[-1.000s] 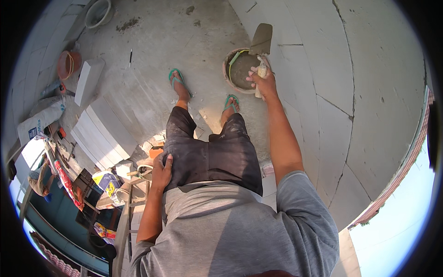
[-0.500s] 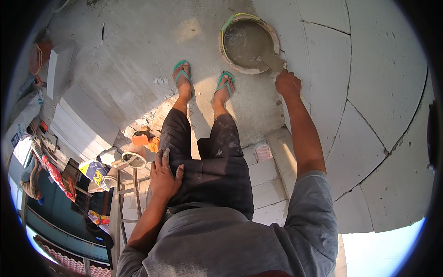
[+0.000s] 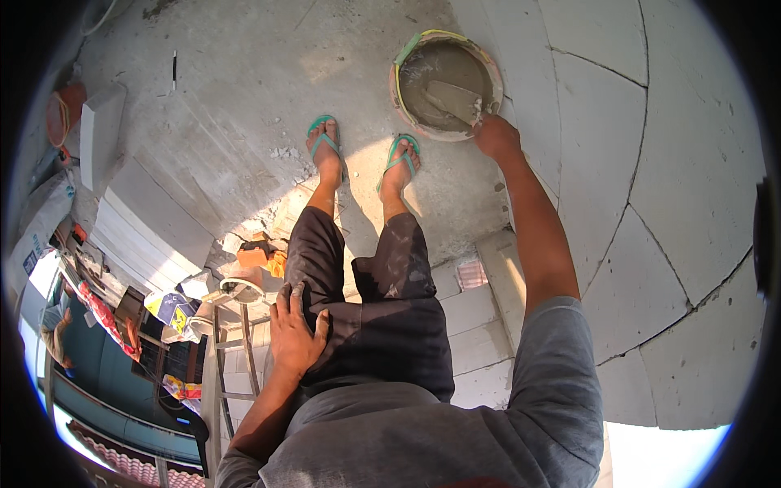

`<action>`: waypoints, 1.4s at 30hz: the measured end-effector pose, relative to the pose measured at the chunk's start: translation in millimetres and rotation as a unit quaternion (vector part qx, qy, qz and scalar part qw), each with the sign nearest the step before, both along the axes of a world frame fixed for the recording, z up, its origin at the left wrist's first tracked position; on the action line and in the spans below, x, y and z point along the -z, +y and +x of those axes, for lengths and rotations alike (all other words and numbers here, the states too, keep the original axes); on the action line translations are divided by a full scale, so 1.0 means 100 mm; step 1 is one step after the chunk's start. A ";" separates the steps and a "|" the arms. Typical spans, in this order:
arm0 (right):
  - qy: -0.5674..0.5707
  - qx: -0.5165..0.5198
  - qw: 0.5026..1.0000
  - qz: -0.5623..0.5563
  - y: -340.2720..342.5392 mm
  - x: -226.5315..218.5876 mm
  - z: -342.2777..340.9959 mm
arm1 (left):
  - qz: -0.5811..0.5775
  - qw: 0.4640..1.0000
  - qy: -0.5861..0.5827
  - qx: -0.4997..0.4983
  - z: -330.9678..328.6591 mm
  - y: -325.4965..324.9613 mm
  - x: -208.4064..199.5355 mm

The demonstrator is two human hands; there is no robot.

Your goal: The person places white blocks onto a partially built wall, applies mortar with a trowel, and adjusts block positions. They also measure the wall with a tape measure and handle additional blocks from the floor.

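Note:
My right hand is closed round the handle of a trowel at the near right rim of a round bucket. Flat and smeared with grey, the trowel's blade lies in the wet mortar that fills much of the bucket. A yellow-green handle runs along the bucket's left rim. My left hand rests on my dark shorts at the left thigh, fingers spread and holding nothing. The fingers of my right hand hide the trowel's handle.
A wall of large grey blocks rises close on the right. At left lie stacked pale blocks, orange brick pieces, a small bucket and a ladder. My sandalled feet stand on the concrete floor.
The trowel has swung from the bucket's right rim leftward, its blade now further into the mortar. My right hand has shifted slightly left; my left hand stays on the thigh.

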State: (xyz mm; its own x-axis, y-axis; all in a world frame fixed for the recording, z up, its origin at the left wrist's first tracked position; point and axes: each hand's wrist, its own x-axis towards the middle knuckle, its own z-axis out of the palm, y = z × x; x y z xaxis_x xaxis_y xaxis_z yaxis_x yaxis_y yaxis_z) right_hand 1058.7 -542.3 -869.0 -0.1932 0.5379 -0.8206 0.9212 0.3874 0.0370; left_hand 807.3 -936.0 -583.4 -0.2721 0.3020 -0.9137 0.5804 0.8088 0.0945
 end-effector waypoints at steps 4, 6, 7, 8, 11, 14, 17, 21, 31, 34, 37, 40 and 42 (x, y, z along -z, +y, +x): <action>0.009 -0.016 0.997 0.073 -0.13 0.34 0.12 | 0.005 1.000 0.000 0.007 -0.02 0.06 0.03; 0.019 0.017 0.997 0.069 -0.28 0.56 0.09 | 0.009 1.000 0.007 0.019 0.00 0.04 0.06; 0.025 0.043 0.997 0.055 -0.40 0.65 -0.02 | 0.013 0.999 0.013 0.031 0.00 0.03 0.08; 0.032 0.069 0.996 0.041 -0.51 0.74 -0.13 | 0.017 0.999 0.018 0.043 0.01 0.01 0.09; 0.040 0.184 0.982 0.008 -0.67 0.81 -0.56 | -0.006 0.997 0.038 0.072 0.07 -0.09 0.12; 0.086 0.252 0.964 0.014 -0.80 1.20 -0.26 | -0.018 0.999 0.010 0.045 0.04 0.07 0.11; 0.150 0.274 0.950 -0.020 -0.78 1.07 -0.02 | -0.031 0.995 0.038 0.091 0.14 -0.07 0.11; 0.227 0.220 0.945 0.083 -1.01 0.62 0.28 | -0.023 0.993 0.045 0.103 0.20 -0.15 0.12; 0.104 0.313 0.936 0.120 -0.98 0.74 0.58 | 0.017 0.994 0.038 0.103 0.30 -0.10 0.08; 0.064 0.318 0.941 0.095 -1.04 0.68 0.73 | 0.028 0.994 0.041 0.100 0.33 -0.16 0.10; 0.046 0.299 0.947 0.110 -1.24 0.72 0.92 | 0.028 0.991 0.051 0.120 0.36 -0.23 0.12; 0.025 0.278 0.956 0.092 -1.40 0.69 1.14 | 0.030 0.993 0.046 0.105 0.40 -0.16 0.11; 0.015 0.280 0.956 0.085 -1.53 0.60 1.27 | 0.028 0.993 0.048 0.103 0.41 -0.16 0.10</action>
